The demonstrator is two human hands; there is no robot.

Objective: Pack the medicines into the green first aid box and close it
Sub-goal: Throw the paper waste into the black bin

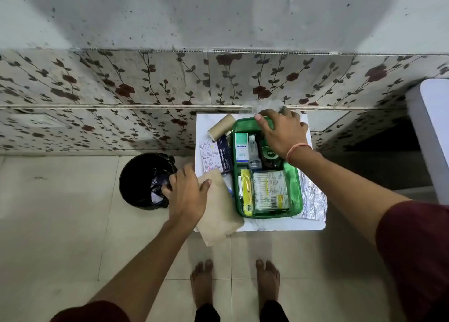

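The green first aid box lies open on a small white table. Inside it are a white Optibex carton, a small clear bottle, a dark green bottle, a yellow pack and a printed sachet pack. My right hand reaches over the box's far end, its fingers on the rim near a clear plastic piece. My left hand presses flat on a brown paper packet at the table's left edge. A dressings box and a cardboard roll lie left of the green box.
A black bin with a bag stands on the floor left of the table. Foil sticks out under the box on the right. A floral-tiled wall is close behind. A white furniture edge is at the right. My bare feet are below.
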